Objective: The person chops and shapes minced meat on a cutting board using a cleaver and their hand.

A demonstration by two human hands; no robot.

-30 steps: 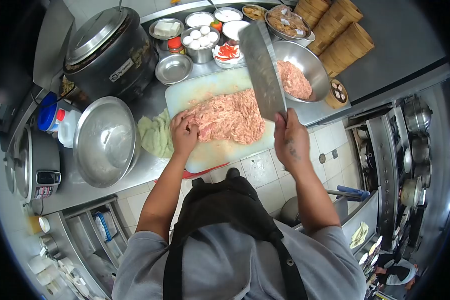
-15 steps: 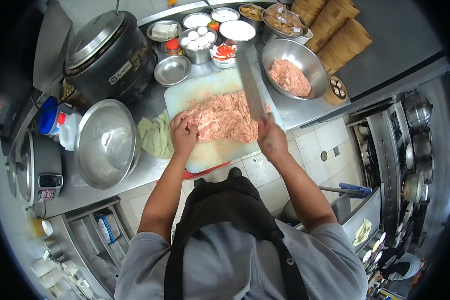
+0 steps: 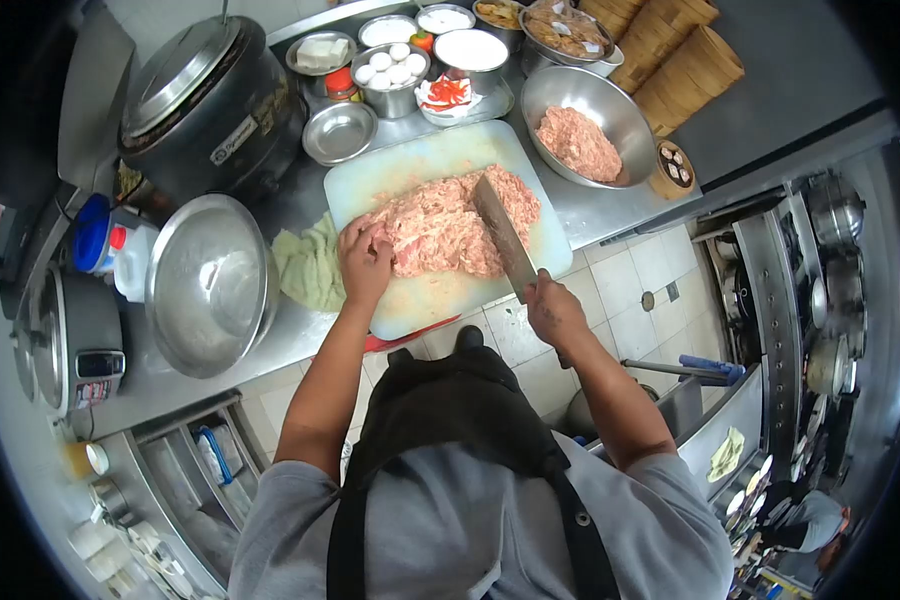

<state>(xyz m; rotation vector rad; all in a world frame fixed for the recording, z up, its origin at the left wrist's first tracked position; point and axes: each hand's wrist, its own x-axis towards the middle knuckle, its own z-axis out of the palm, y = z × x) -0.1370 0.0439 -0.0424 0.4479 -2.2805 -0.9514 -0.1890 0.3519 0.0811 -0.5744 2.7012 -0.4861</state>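
Observation:
A mound of minced meat (image 3: 435, 225) lies across the pale cutting board (image 3: 420, 305). My right hand (image 3: 554, 312) is closed round the handle of a broad cleaver (image 3: 506, 235), whose blade rests in the right part of the meat. At the mound's left end my left hand (image 3: 366, 262) presses on the meat with bent fingers, partly spread. A green cloth (image 3: 308, 268) touches the board's left side. Beyond the board's upper right corner, a steel bowl (image 3: 618, 104) holds more minced meat (image 3: 578, 143).
A large steel bowl (image 3: 210, 290) and a big dark cooker (image 3: 215, 110) stand at the left. Behind the board are a small steel dish (image 3: 340, 133), a pot of eggs (image 3: 390, 98) and sliced red peppers (image 3: 445, 95). Bamboo steamers (image 3: 688, 80) stand upper right. Another person (image 3: 810, 520) is far lower right.
The cleaver has come down from above the board into the meat, its blade tip now nearer me. My right hand has moved down and towards me. My left hand stays on the meat.

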